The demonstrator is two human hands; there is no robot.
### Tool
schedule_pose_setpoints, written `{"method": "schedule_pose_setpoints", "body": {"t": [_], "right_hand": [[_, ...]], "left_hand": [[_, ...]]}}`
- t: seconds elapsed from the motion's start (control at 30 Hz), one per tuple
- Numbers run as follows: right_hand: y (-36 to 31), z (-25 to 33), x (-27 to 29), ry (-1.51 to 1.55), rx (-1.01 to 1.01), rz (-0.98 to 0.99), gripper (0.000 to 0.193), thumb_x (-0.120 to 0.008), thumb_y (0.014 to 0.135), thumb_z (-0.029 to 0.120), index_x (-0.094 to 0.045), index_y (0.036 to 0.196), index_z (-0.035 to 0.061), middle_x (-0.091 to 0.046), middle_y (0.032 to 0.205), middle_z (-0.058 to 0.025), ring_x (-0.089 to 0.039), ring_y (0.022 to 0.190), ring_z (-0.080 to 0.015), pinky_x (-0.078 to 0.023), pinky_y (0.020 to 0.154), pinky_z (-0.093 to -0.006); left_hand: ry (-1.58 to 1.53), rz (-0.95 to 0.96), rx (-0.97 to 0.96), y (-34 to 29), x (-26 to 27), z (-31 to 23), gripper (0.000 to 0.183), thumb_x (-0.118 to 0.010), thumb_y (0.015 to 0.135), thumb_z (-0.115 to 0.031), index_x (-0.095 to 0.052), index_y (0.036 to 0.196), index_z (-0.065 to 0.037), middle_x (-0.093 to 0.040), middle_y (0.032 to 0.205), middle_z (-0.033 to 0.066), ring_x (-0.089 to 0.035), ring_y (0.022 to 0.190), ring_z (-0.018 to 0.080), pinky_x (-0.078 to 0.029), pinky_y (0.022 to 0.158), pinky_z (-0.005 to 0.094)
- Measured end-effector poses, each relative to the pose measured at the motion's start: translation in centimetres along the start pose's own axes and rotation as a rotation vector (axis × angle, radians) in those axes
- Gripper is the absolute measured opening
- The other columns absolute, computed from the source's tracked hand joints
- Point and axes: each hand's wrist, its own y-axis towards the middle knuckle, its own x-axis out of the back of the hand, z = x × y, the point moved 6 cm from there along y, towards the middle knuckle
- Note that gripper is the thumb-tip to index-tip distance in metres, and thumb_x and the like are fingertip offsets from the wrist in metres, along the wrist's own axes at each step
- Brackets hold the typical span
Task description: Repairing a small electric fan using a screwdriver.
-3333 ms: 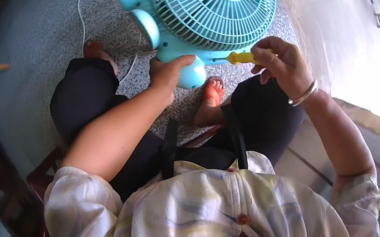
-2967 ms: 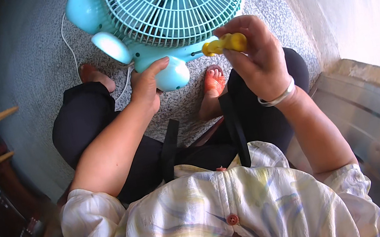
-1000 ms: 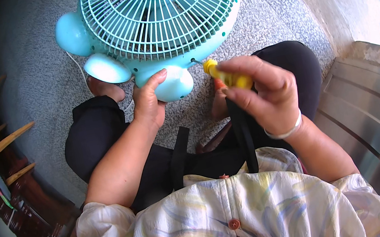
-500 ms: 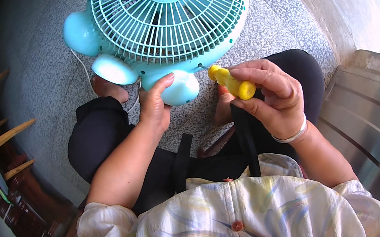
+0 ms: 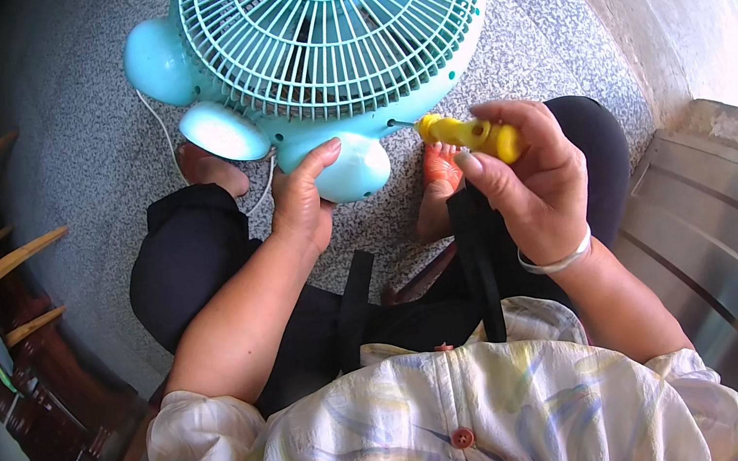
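Note:
A turquoise fan (image 5: 305, 93) with a round slatted grille lies in front of me, several rounded lobes along its rim. My left hand (image 5: 303, 201) is closed around the near lobe (image 5: 353, 170), its thumb on top and the other fingers hidden beneath. In my right hand (image 5: 532, 177) is a screwdriver (image 5: 469, 135) with a yellow handle, held between the thumb and fingers. Its thin metal shaft points left at a dark hole in the fan's rim; whether the tip is seated in a screw cannot be made out.
A white cord (image 5: 164, 133) runs from the fan down to the speckled floor (image 5: 541, 32). My feet and bent knees frame the near side. At left stands a wooden thing with prongs (image 5: 24, 260); at right, a pale wall (image 5: 655, 2) and a metal panel (image 5: 713, 219).
The screwdriver's handle has swung up and to the right, lying flatter. My right fingers have loosened and turned around it. The fan and my left hand have barely shifted.

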Motion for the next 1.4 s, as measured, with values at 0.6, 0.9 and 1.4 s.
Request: {"method": "schedule_pose_setpoints", "body": {"t": [0.6,0.9,1.4], "right_hand": [[0.3,-1.2,0.6,-0.139,0.057,0.055,0.046,-0.073,0.069,-0.003,-0.053,0.11,0.0009,-0.057,0.093,-0.0082,-0.059,0.084,-0.0174,-0.048,0.076,-0.0279],[-0.5,-1.0,-0.3,0.093,-0.097,0.046,0.043,-0.073,0.069,0.0,-0.054,0.108,0.0017,-0.054,0.095,-0.0129,-0.059,0.08,-0.0245,-0.049,0.069,-0.0311],[0.1,-1.5,0.3,-0.323,-0.031,0.009,0.033,-0.078,0.069,0.008,-0.055,0.092,-0.0002,-0.054,0.081,-0.0089,-0.055,0.071,-0.0185,-0.048,0.062,-0.0307]], "left_hand": [[0.027,0.026,-0.066,0.5,0.3,0.0,0.05,-0.064,0.08,-0.023,-0.046,0.121,-0.002,-0.058,0.111,0.0112,-0.058,0.104,0.0242,-0.046,0.091,0.045],[-0.046,-0.025,-0.042,0.5,0.4,0.1,0.05,-0.071,0.073,-0.016,-0.05,0.116,-0.002,-0.06,0.104,0.01,-0.062,0.093,0.0219,-0.052,0.082,0.0398],[0.021,0.011,-0.068,0.4,0.3,0.1,0.049,-0.064,0.08,-0.023,-0.047,0.12,-0.001,-0.058,0.11,0.0109,-0.058,0.103,0.0233,-0.047,0.09,0.0432]]}}
